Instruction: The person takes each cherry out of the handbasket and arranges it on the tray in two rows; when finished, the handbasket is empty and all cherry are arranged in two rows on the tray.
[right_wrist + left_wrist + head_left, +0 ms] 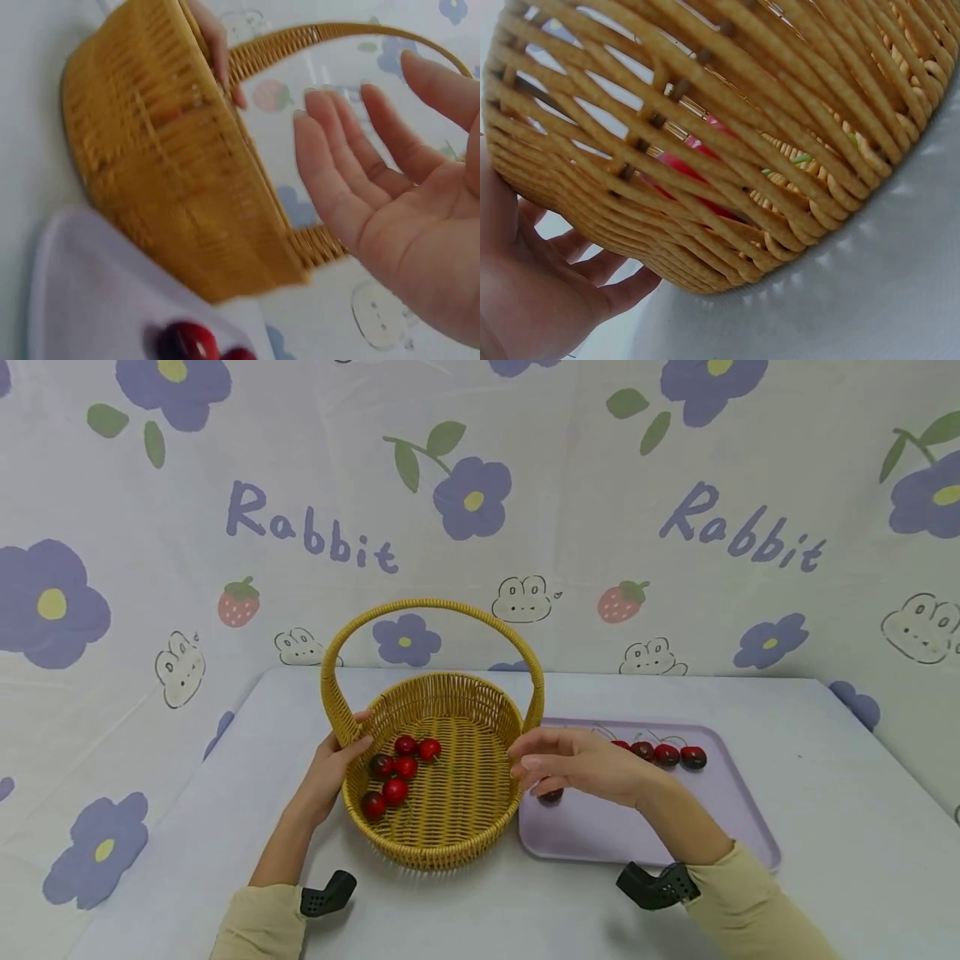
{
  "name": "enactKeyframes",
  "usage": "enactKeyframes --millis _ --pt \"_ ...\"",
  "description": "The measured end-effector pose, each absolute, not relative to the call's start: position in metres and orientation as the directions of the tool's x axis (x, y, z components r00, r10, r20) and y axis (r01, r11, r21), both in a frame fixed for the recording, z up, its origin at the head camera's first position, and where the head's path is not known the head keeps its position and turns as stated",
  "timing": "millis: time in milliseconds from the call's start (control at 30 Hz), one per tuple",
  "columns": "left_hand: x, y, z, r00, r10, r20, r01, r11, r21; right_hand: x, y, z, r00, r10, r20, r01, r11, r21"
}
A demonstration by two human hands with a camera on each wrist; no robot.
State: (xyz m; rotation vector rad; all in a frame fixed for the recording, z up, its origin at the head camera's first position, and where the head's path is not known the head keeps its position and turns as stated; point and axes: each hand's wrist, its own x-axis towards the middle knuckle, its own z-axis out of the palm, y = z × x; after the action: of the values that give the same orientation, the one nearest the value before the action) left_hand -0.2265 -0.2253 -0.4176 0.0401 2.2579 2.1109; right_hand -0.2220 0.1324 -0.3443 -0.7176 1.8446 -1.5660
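Observation:
A yellow woven basket point(457, 843) with a tall arched handle point(431, 603) stands in the middle of the table. Several dark red cherries point(395, 791) lie inside it, toward the left. My left hand point(330, 772) grips the basket's left rim by the foot of the handle, thumb over the rim; the left wrist view shows its fingers along the outer wall. Over the tray's left part, beside the basket's right rim, my right hand point(585, 766) hovers with fingers loosely bent and nothing in it. Below it a cherry point(551, 796) is partly hidden.
A light purple tray point(637, 835) sits right of the basket, close against it. Along its far side lies a row of cherries point(666, 754) with stems, some hidden by the right hand. Behind the white table point(847, 810) hangs a printed cloth point(570, 460).

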Motion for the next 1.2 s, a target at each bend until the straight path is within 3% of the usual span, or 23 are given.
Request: enactKeyframes --millis 200,433,767,1200 --pt "-0.228 -0.227 -0.419 -0.999 0.051 -0.017 -0.014 0.058 0.998 -0.219 0.097 -0.353 -0.658 -0.753 -0.010 -0.029 0.039 -0.999" --pt "-0.228 -0.225 -0.420 -0.999 0.046 -0.021 -0.018 0.058 0.998 -0.215 0.063 -0.364 -0.701 -0.713 0.024 0.003 -0.037 -0.999" --pt "-0.228 -0.226 -0.420 -0.999 0.041 -0.023 -0.020 0.062 0.998 -0.216 0.026 -0.375 -0.774 -0.631 -0.049 0.026 0.045 -0.999" --pt "-0.228 -0.224 -0.418 -0.999 0.035 -0.011 -0.009 0.077 0.997 -0.213 0.001 -0.382 -0.778 -0.617 -0.116 0.030 0.148 -0.989"
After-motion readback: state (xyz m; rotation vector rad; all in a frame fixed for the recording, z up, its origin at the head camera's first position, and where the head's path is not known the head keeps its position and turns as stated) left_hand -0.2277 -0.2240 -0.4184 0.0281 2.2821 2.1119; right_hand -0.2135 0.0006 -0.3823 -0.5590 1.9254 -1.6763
